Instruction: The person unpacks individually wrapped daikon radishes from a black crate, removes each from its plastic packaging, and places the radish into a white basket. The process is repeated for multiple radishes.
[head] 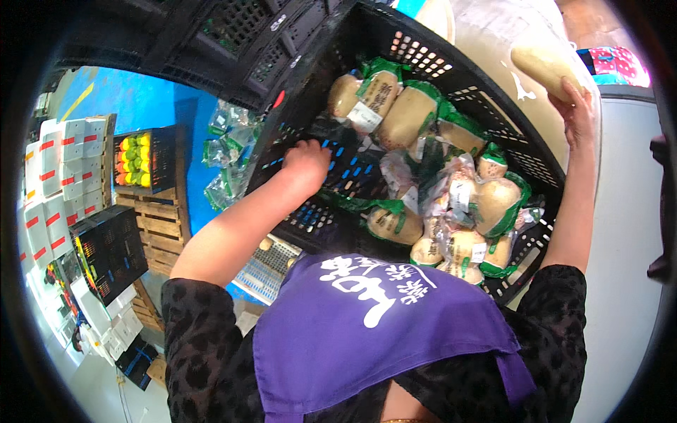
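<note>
My right hand [574, 108] holds a pale, smooth root section [547, 69], likely lotus root, out beyond the crate's right side. My left hand [308, 161] is inside the black plastic crate [338, 222], low over its slotted left part, with fingers bent; what lies under them is hidden. Bagged root sections [410, 116] in clear film with green edges lie along the far side of the crate. More bagged roots [497, 203] are heaped at the right. A single bagged root [394, 222] rests nearer my body.
Black crates [232, 37] rise at the upper left. Green-and-clear bags [230, 153] lie on blue flooring beside the crate. Farther left are wooden pallets [153, 211], a crate of fruit [135, 158] and stacked white boxes [63, 174]. A pale surface [629, 211] stands at the right.
</note>
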{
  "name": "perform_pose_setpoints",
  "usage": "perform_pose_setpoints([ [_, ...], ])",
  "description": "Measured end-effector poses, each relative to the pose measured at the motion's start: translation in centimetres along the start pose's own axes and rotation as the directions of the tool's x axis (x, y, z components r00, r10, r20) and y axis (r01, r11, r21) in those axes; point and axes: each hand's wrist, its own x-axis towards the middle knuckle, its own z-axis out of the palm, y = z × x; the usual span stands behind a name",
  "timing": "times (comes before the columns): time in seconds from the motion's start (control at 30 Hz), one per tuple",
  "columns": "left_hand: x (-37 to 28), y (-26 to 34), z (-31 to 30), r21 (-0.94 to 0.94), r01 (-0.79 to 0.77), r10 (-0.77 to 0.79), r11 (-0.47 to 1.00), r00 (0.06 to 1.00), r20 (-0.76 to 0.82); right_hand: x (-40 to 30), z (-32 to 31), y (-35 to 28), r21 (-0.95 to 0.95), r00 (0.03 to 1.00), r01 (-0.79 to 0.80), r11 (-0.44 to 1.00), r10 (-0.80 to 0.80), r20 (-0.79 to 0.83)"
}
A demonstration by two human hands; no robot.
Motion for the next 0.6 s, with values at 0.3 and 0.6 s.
perform_pose_setpoints([
  [0.3,1.9,-0.3,2.9,0.080,0.004,-0.019,0.997,0.984,0.180,4.7,0.7,10.5,-0.942,0.926,0.302,0.149,0.189,0.327],
  [0.6,-4.9,-0.4,-7.9,-0.806,-0.048,0.120,-0.590,0.982,-0.146,4.4,3.5,15.5,-0.861,0.767,0.329,0.387,0.423,0.483],
])
